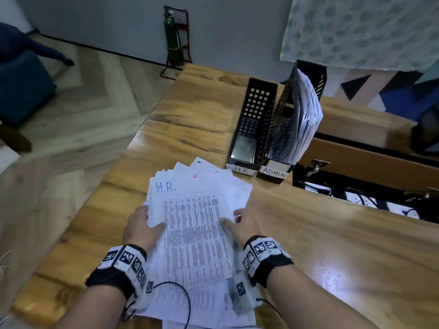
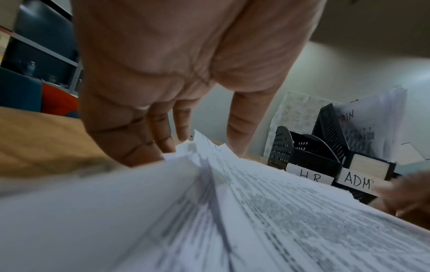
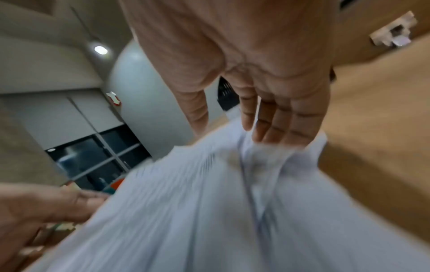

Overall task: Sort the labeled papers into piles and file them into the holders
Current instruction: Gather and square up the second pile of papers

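Wooden desk (image 1: 308, 233) with glossy grain top, herringbone wood floor (image 1: 78, 119) to the left. Grey wall (image 1: 225, 32) behind, green cylinder (image 1: 172, 41) in a red stand against it, teal seat (image 1: 21, 91) far left. Ceiling spotlight (image 3: 100, 50) lit in the right wrist view

You are looking at two black holders standing near the desk's (image 1: 308, 233) far edge: the HR holder (image 1: 251, 129) and the ADMIN holder (image 1: 285, 129). One fanned stack of papers (image 1: 197, 229) is lying toward the near edge, its sheets too many to count. Two hands, the left hand (image 1: 140, 227) and the right hand (image 1: 244, 224), are showing.
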